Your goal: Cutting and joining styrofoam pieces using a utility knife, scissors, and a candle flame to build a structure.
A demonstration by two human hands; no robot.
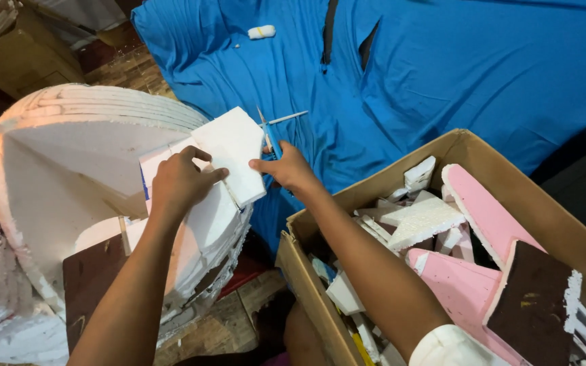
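My left hand [179, 181] presses a flat white foam piece [235, 152] against the rim of a large round layered foam form [69, 176]. My right hand [286, 166] grips a blue-handled utility knife [270, 135], its thin blade pointing up beside the foam piece's right edge. Both forearms reach in from the bottom of the view.
A cardboard box [510, 179] at the right holds several white, pink and brown foam offcuts. A blue cloth [456, 68] covers the surface behind, with a small white scrap [261, 32] on it. A thin white stick [287, 117] lies near the knife tip. Wooden floor shows below.
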